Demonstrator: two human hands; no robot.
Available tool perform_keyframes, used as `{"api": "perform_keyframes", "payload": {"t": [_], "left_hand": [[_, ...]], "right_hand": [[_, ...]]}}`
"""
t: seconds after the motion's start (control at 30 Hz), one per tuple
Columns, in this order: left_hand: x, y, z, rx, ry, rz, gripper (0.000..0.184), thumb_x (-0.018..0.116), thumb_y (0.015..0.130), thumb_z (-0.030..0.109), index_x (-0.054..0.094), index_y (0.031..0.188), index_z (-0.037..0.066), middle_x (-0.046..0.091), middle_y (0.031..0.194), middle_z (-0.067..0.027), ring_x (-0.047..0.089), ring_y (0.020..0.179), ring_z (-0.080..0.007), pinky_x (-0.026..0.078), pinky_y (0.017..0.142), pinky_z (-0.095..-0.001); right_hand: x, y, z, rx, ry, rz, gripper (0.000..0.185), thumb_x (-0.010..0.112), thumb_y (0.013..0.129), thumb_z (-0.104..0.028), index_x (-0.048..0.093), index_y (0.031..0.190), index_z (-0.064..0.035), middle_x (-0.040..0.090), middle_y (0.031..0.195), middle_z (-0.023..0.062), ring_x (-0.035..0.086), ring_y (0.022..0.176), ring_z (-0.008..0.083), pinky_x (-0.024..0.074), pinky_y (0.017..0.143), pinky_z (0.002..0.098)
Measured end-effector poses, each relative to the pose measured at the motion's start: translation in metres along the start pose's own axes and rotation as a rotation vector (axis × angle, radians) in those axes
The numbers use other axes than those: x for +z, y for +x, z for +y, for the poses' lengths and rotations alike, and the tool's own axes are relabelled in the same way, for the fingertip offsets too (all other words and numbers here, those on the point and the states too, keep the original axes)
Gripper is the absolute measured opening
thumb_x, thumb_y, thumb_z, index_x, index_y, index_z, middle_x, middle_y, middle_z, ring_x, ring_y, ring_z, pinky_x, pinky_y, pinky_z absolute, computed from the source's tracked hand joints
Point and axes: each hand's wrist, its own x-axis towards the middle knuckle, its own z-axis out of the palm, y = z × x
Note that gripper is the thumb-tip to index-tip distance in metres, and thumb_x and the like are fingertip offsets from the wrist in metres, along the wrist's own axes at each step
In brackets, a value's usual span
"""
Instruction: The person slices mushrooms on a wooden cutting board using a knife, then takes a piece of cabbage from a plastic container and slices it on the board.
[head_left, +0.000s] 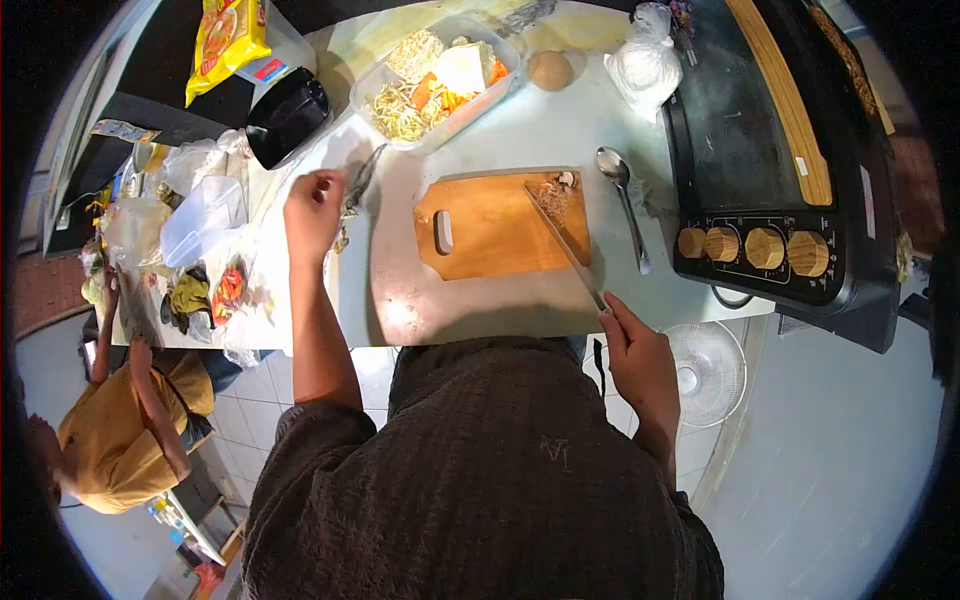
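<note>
My right hand (642, 362) is closed around the handle of a knife (567, 247). The blade lies slantwise over the right part of a wooden cutting board (480, 235), its tip close to finely chopped brownish bits (553, 198). A small pale piece (567, 179) sits beside them at the board's upper right corner. Left of the board, my left hand (316, 210) is raised with its fingers curled in; what they hold, if anything, is hidden. Next to it on the table is a dark, thin scrap (365, 175) that I cannot identify.
Behind the board stand a plastic container (440, 135) of sprouts and shredded vegetables, an egg (550, 70) and a bag of white powder (645, 65). A spoon (625, 205) and black stove (770, 190) are right. Left are a black bin (287, 117), plastic bags and another person (130, 430).
</note>
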Motion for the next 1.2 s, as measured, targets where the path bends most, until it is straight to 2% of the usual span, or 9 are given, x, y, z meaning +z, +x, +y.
{"api": "perform_keyframes", "payload": {"t": [0.23,0.43,0.5,0.53,0.83,0.9,1.03,1.1,1.2], "left_hand": [[0.005,-0.039,0.009,0.043,0.291,-0.103,0.021,0.078,0.082,0.024,0.075,0.082,0.003,0.07,0.087,-0.014,0.068,0.08,-0.0313,0.054,0.073,-0.0386],[0.024,-0.055,0.008,-0.012,0.408,-0.003,0.02,0.076,0.082,0.025,0.074,0.079,0.005,0.068,0.084,-0.0126,0.065,0.08,-0.0335,0.051,0.08,-0.0441],[0.028,-0.056,0.004,-0.021,0.438,0.037,0.018,0.074,0.083,0.022,0.074,0.08,0.004,0.068,0.086,-0.0133,0.064,0.083,-0.0342,0.05,0.082,-0.0457],[0.028,-0.057,0.005,-0.021,0.437,0.038,0.018,0.074,0.083,0.022,0.074,0.08,0.004,0.068,0.086,-0.0133,0.064,0.083,-0.0342,0.05,0.082,-0.0457],[0.03,-0.059,0.047,0.06,0.12,0.078,0.011,0.066,0.095,0.01,0.068,0.099,0.001,0.068,0.088,-0.0164,0.067,0.083,-0.0323,0.053,0.076,-0.041],[0.034,-0.059,0.067,-0.061,-0.073,-0.098,0.011,0.065,0.097,0.01,0.066,0.1,-0.001,0.071,0.087,-0.0181,0.07,0.076,-0.03,0.054,0.068,-0.0372],[0.061,-0.067,0.097,-0.009,-0.274,-0.256,0.013,0.064,0.097,0.012,0.066,0.102,0.0,0.071,0.087,-0.0194,0.07,0.071,-0.0282,0.054,0.065,-0.0358],[0.075,-0.071,0.115,0.012,-0.285,-0.313,0.013,0.065,0.096,0.011,0.066,0.101,0.0,0.071,0.088,-0.0197,0.07,0.074,-0.0307,0.054,0.067,-0.0375],[0.089,-0.075,0.126,0.1,-0.242,-0.39,0.015,0.065,0.095,0.012,0.068,0.105,0.001,0.071,0.094,-0.0182,0.071,0.08,-0.0323,0.055,0.071,-0.0384]], "right_hand": [[0.007,0.006,0.008,-0.15,-0.005,0.079,0.041,0.057,0.103,-0.035,0.064,0.135,-0.0113,0.062,0.069,0.0148,0.058,0.062,0.0179,0.0476,0.066,0.0333],[0.001,0.003,-0.002,-0.089,-0.012,0.04,0.04,0.057,0.103,-0.034,0.064,0.136,-0.0121,0.052,0.061,0.011,0.048,0.057,0.0142,0.0426,0.059,0.0327],[-0.002,0.001,-0.008,-0.016,-0.048,-0.032,0.042,0.052,0.104,-0.038,0.063,0.136,-0.0137,0.073,0.1,0.0213,0.07,0.099,0.0375,0.0523,0.087,0.0447],[-0.001,0.001,-0.006,-0.016,-0.048,-0.031,0.042,0.052,0.104,-0.038,0.063,0.136,-0.0137,0.073,0.1,0.0213,0.07,0.099,0.0375,0.0523,0.087,0.0447],[-0.002,-0.006,-0.009,0.017,-0.079,-0.021,0.041,0.052,0.104,-0.04,0.063,0.137,-0.017,0.073,0.087,0.0201,0.071,0.087,0.0391,0.0535,0.08,0.0469],[0.001,-0.008,-0.008,0.001,-0.005,0.023,0.04,0.057,0.102,-0.036,0.064,0.136,-0.016,0.056,0.063,0.0126,0.053,0.059,0.0177,0.0454,0.063,0.0338],[0.005,-0.007,-0.002,-0.053,-0.024,0.068,0.04,0.057,0.103,-0.037,0.064,0.136,-0.0161,0.057,0.063,0.0129,0.054,0.059,0.0176,0.0458,0.064,0.0338],[0.004,-0.008,-0.004,-0.054,-0.027,0.029,0.042,0.052,0.104,-0.041,0.063,0.137,-0.0166,0.072,0.088,0.0212,0.072,0.089,0.0376,0.0535,0.081,0.0467],[0.0,-0.011,-0.011,0.01,0.027,-0.026,0.042,0.053,0.104,-0.041,0.063,0.136,-0.017,0.072,0.086,0.0224,0.072,0.086,0.0387,0.054,0.078,0.0461]]}}
